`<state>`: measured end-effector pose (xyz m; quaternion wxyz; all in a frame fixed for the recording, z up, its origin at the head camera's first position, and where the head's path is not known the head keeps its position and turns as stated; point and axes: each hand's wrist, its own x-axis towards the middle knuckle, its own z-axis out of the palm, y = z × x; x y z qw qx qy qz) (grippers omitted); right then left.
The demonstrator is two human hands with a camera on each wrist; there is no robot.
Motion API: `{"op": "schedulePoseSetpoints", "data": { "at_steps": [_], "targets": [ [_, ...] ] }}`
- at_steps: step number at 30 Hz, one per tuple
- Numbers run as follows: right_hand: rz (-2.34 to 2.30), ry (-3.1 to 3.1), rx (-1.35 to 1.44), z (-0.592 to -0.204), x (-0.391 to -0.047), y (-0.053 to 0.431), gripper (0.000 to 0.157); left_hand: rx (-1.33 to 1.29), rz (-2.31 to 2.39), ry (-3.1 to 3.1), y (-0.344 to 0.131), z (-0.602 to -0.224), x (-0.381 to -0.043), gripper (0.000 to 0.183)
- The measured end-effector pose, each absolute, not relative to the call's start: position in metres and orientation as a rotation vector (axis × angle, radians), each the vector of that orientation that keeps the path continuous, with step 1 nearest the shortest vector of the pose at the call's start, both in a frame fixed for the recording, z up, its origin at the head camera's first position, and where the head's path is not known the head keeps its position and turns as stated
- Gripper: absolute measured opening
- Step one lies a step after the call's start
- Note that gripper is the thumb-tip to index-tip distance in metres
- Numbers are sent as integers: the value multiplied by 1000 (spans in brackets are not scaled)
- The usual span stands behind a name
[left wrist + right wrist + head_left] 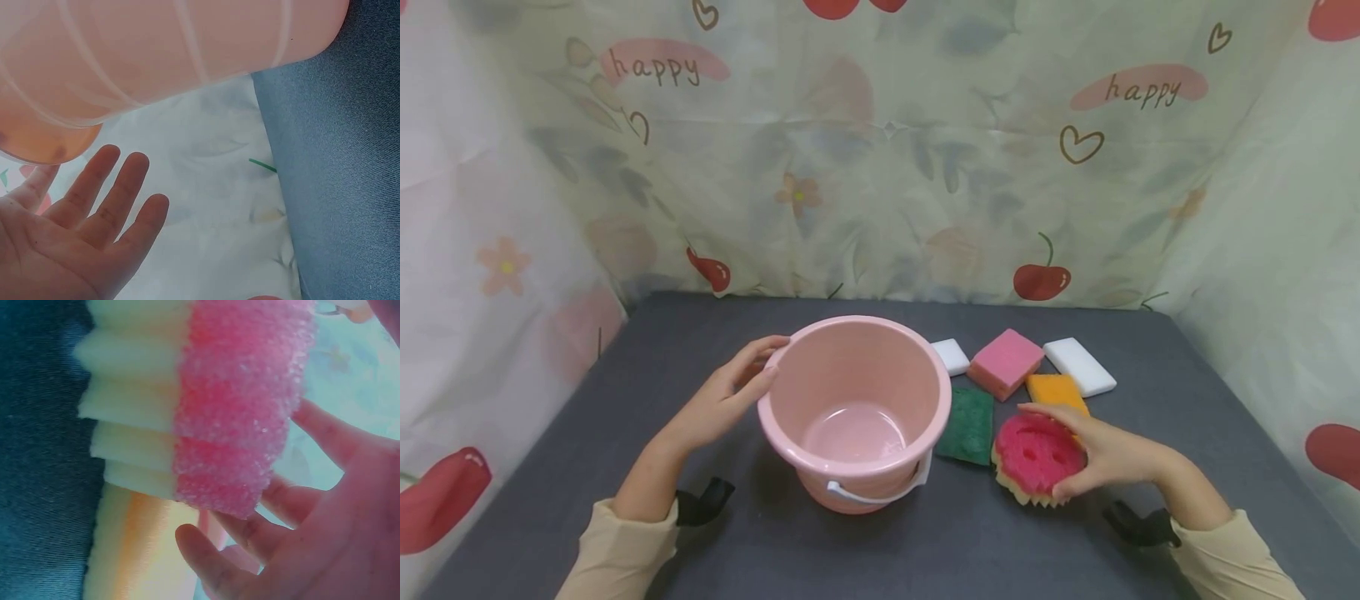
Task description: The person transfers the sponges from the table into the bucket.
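A pink bucket with a pale handle stands upright at the middle of the table. My left hand is at its left rim, fingers extended; in the left wrist view the fingers are spread below the bucket's side. A scalloped sponge, pink over pale yellow with hollows in its top, sits right of the bucket. Around its far and right edges my right hand holds it between thumb and fingers. In the right wrist view, fingertips meet the sponge's pink layer; the thumb's contact is hidden there.
Behind the held sponge lie an orange sponge, a pink sponge block and a white block. A green scouring pad and another white block lie beside the bucket. Patterned cloth encloses the dark table.
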<state>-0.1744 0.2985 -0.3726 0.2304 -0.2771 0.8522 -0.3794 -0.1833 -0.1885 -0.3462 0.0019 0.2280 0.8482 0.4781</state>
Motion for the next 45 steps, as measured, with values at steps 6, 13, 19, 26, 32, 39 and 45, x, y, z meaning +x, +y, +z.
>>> {"op": "schedulePoseSetpoints", "data": {
  "at_steps": [6,13,19,26,32,39,45],
  "targets": [
    [-1056,2397,-808,-363,-176,296,92,716,1510,2653,-188,-345,-183,43],
    [-1083,2469,-876,-352,-181,292,90,714,1505,2661,-188,-345,-182,43],
    [-1078,2537,-867,-342,-184,288,92,722,1525,2647,-188,-345,-182,43],
    [-1066,2599,-932,-332,-189,284,91,724,1545,2631,-188,-346,-182,43],
    [-1063,2627,-925,-322,-191,281,91,725,1555,2622,-188,-347,-183,43],
    [-984,2725,-943,-309,-192,278,92,716,1558,2616,-188,-348,-183,43],
    [-961,2785,-969,-300,-193,277,90,717,1564,2604,-188,-348,-183,43]
  ]
}}
